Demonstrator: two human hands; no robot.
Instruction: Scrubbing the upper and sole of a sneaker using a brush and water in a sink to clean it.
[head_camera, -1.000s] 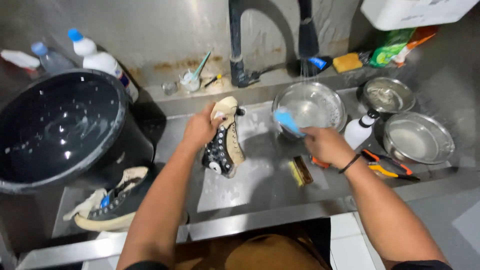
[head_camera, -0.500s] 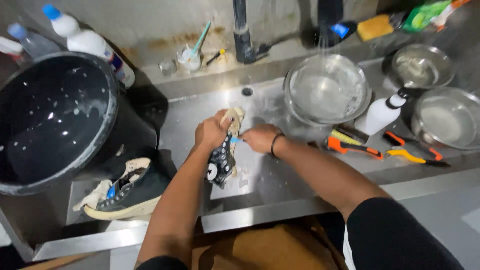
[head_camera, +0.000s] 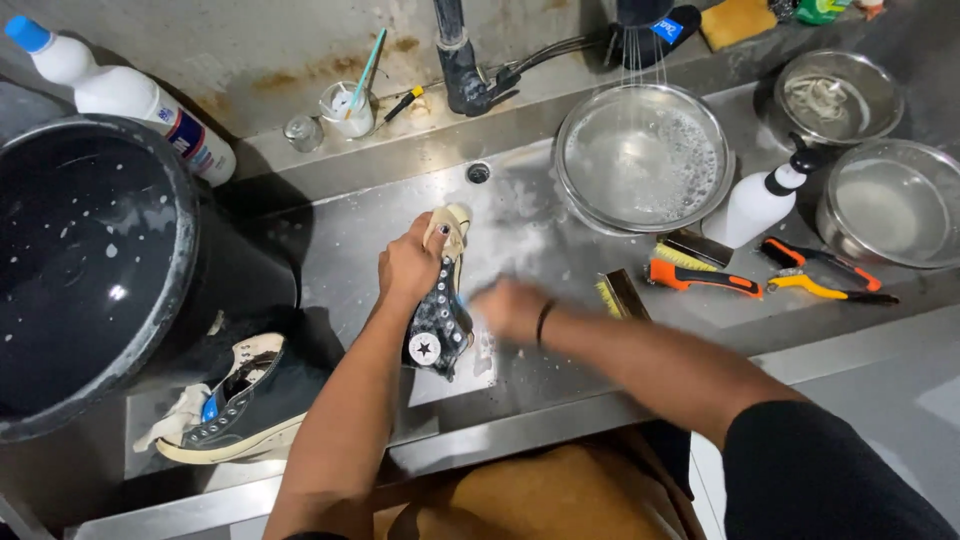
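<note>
A black high-top sneaker (head_camera: 437, 322) with a cream sole lies toe-away on the wet steel sink counter (head_camera: 560, 360). My left hand (head_camera: 408, 265) grips it near the toe and holds it down. My right hand (head_camera: 503, 306), blurred by motion, is pressed against the shoe's right side. It is closed on a small blue brush, of which only a sliver shows at the shoe's edge. A dark band sits on my right wrist.
The second black sneaker (head_camera: 240, 400) lies lower left beside a large black bucket (head_camera: 90, 270). A steel bowl of soapy water (head_camera: 645, 155) sits under the running tap. Nearby are a white pump bottle (head_camera: 760, 200), orange-handled brushes (head_camera: 700, 275), two more steel bowls (head_camera: 890, 205) and a white bottle (head_camera: 140, 100).
My right hand came back from the soapy bowl with the blue brush to the sneaker's side and is moving fast against it. My left hand kept hold of the shoe.
</note>
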